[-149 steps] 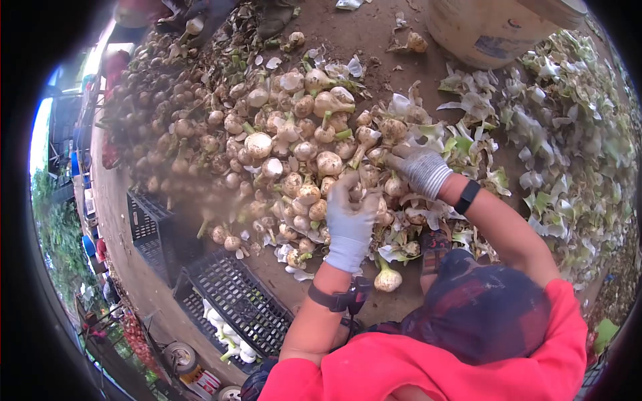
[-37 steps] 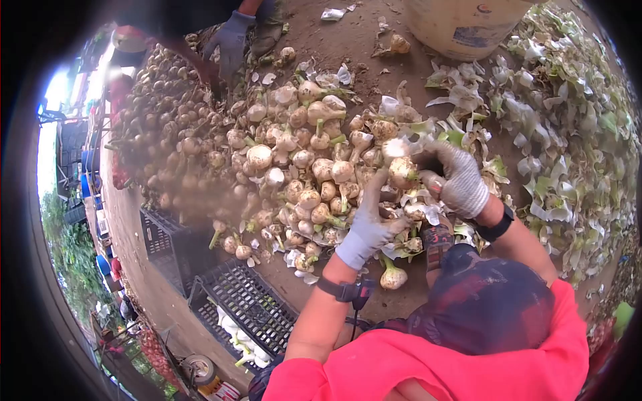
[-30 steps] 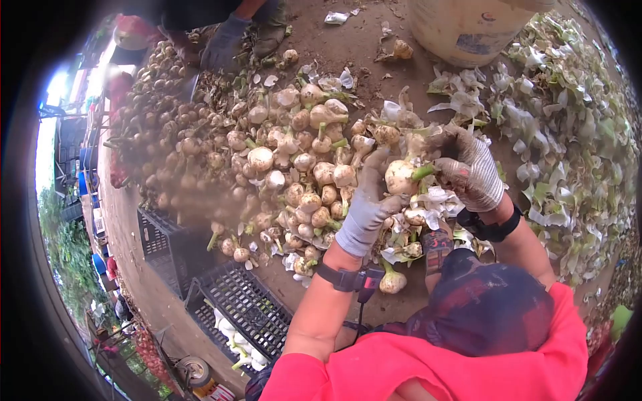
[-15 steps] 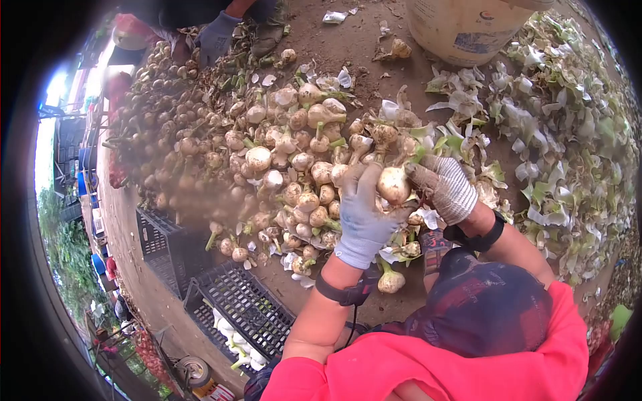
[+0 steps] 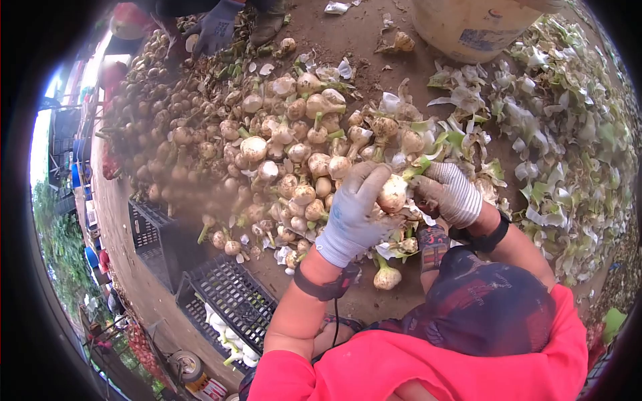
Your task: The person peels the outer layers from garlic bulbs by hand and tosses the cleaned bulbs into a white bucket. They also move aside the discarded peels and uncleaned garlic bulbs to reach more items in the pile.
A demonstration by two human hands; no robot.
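Note:
My gloved left hand (image 5: 358, 210) is closed around a garlic bulb (image 5: 392, 194) with a pale, dirt-flecked skin. Close by on the right, my gloved right hand (image 5: 449, 192) has its fingers pinched at the bulb's green stem (image 5: 417, 167). Its fingertips are partly hidden, so a tool in them cannot be made out. Beyond both hands spreads a big heap of unpeeled garlic bulbs (image 5: 287, 160) with soil on them. A single bulb with a green stalk (image 5: 386, 277) lies below my hands, near my foot.
At lower left, a black plastic crate (image 5: 234, 301) contains white garlic; another dark crate (image 5: 150, 234) stands behind it. Peeled skins (image 5: 568, 147) cover the ground on the right. A dirty white bucket (image 5: 468, 30) stands at the top. Another person's gloved hand (image 5: 215, 30) reaches into the heap.
My left forearm has shifted slightly left, and the view has moved a little. The bulb stays between my hands, with its green stem now showing more clearly at my right fingers.

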